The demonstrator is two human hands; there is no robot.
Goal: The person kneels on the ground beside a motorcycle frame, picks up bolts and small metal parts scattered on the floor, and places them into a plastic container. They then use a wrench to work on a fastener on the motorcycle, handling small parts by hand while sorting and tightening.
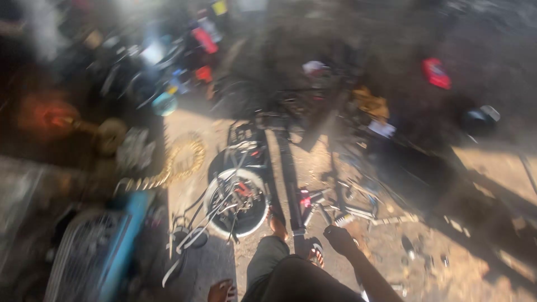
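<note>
Right hand [339, 237], grip state indiscernible through blur, at 4 o'clock from white-rimmed wheel [238, 202], near tool handle [344, 220].

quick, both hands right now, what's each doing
Right hand: blurred, seems closed on a whitish tool, not sure.
Left hand: not in view.

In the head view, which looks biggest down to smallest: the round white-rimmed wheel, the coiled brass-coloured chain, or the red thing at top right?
1. Round white-rimmed wheel.
2. Coiled brass-coloured chain.
3. Red thing at top right, though it lies farther from the camera and is blurred, so its true size is unsure.
</note>
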